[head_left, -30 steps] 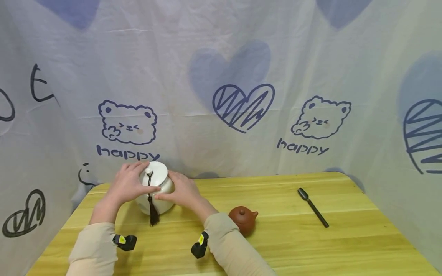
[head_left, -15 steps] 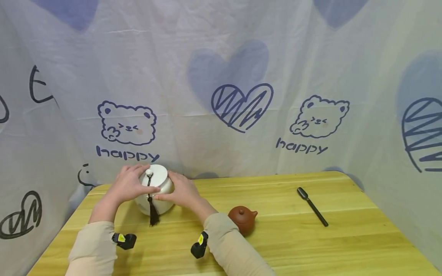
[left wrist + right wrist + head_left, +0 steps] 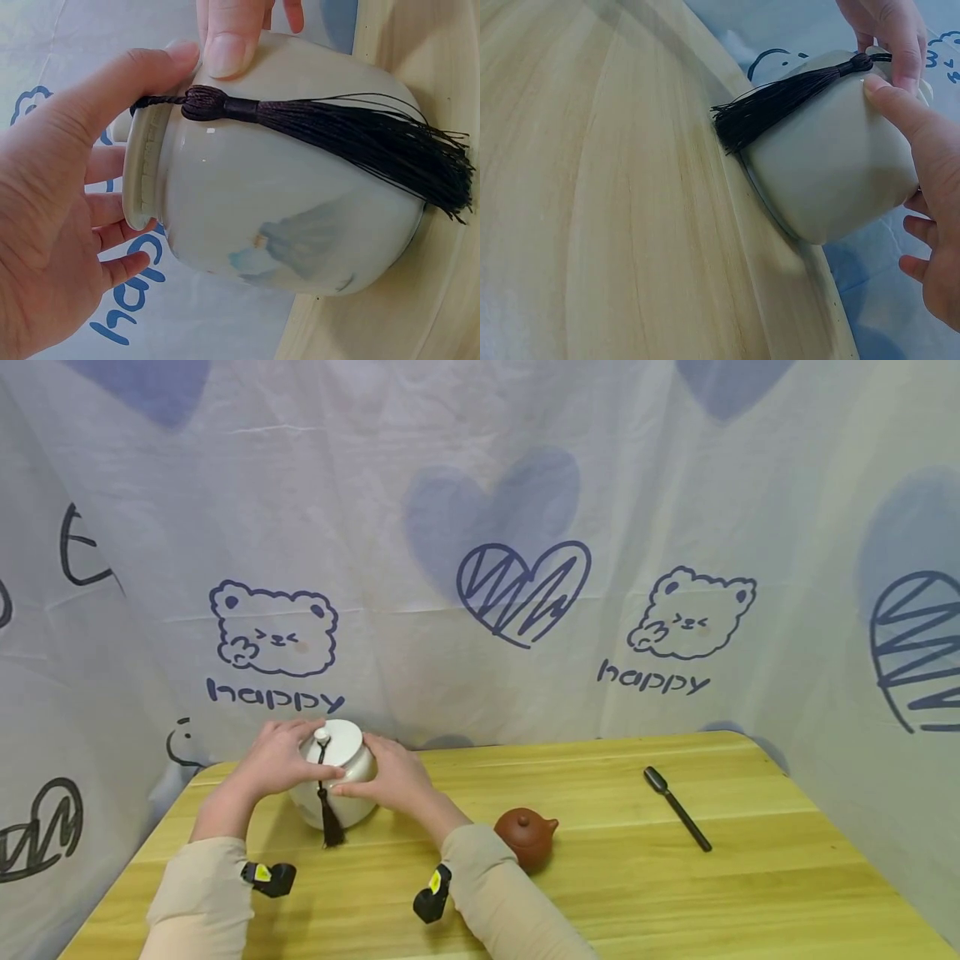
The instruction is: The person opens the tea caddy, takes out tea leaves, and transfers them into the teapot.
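Note:
A white ceramic jar (image 3: 356,806) stands upright at the left back of the table, its round lid (image 3: 345,741) on the mouth. From the lid's knob a dark tassel (image 3: 331,828) hangs down the front. My left hand (image 3: 281,762) grips the lid from the left, thumb at the near rim and fingers round the far side. With the right hand (image 3: 397,775) I hold the jar's shoulder, thumb (image 3: 229,54) pressed on the front just below the lid. A faint blue-grey painted figure (image 3: 300,236) shows on the jar in the left wrist view.
A small reddish-brown teapot (image 3: 525,837) sits beside my right forearm, partly behind the sleeve (image 3: 498,885). Farther right lies a dark long-handled scoop (image 3: 678,810). Behind the wooden table (image 3: 637,902) hangs a printed cloth (image 3: 480,693).
The lid's far side has dipped a little and lies flatter on the jar. Both hands keep their hold, nearly in place. The head view has shifted slightly.

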